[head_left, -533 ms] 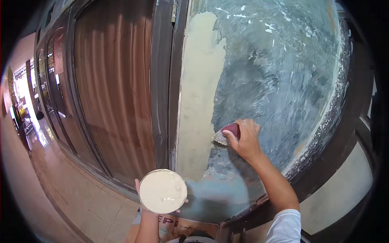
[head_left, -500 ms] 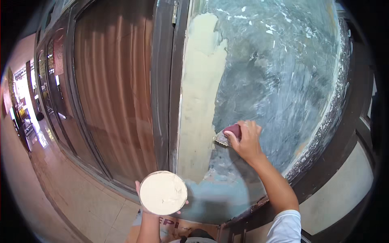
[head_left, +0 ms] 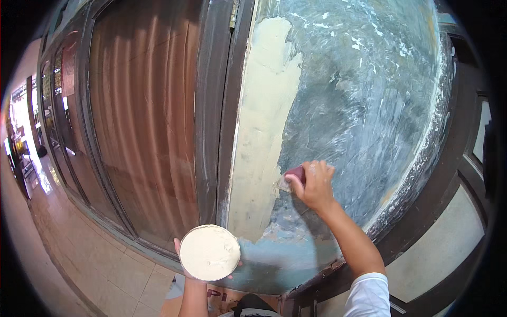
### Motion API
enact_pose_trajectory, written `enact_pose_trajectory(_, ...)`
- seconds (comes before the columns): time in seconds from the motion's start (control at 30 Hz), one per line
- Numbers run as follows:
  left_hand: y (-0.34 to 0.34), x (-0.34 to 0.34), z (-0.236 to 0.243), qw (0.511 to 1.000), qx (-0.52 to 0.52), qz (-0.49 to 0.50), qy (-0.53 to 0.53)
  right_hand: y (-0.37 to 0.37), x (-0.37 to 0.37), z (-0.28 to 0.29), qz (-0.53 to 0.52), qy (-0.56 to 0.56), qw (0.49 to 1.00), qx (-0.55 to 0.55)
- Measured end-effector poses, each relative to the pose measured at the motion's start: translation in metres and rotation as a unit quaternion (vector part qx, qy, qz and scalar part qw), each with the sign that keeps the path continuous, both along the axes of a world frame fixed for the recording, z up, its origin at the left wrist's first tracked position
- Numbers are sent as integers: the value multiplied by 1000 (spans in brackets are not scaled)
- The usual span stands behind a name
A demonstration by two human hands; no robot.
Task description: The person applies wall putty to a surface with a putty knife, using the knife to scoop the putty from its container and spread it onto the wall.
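Observation:
My left hand (head_left: pixel 192 281) supports a round tub of cream putty (head_left: pixel 209 252) from below, its fingers curled up around the sides and mostly hidden. The putty fills the tub nearly to the rim, with a few ridges on its surface. My right hand (head_left: pixel 317 186) grips a putty knife (head_left: pixel 296 175) by its maroon handle. Its blade, mostly hidden by the hand and handle, meets the grey wall (head_left: pixel 359 121) at the right edge of a cream putty strip (head_left: pixel 264 121). That tall strip runs down the wall beside the dark door frame.
Left of the strip stands a dark wooden frame (head_left: pixel 212 132) with a glass pane and brown curtain (head_left: pixel 148 127) behind it. Dark panelled woodwork (head_left: pixel 449 227) borders the wall at right. Printed cardboard (head_left: pixel 227 298) lies below on the tiled floor (head_left: pixel 100 253).
The view has shifted slightly. My right hand has turned a little, so less of the knife's blade shows beside the strip's edge. My left hand still holds the tub in nearly the same place.

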State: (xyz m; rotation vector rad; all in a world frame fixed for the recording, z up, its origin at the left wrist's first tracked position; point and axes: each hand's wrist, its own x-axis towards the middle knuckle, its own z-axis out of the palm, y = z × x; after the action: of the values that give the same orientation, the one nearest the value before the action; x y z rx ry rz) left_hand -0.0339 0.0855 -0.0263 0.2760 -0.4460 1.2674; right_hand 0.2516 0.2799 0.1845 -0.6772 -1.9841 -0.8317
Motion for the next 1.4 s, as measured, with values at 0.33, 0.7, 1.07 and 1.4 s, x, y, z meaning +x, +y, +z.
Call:
enact_pose_trajectory(0.33,1,2,-5,998,-48,32,-9,2,-2,12,6,46,998,42)
enact_pose_trajectory(0.7,3,-4,-5,999,-21,33,12,5,-4,26,15,88,992,93)
enact_pose_trajectory(1.07,-3,-2,0,1000,-17,-6,-11,0,-8,14,51,84,995,33)
enact_pose_trajectory(1.4,-5,3,-3,1000,-13,7,4,3,-6,23,46,111,987,108)
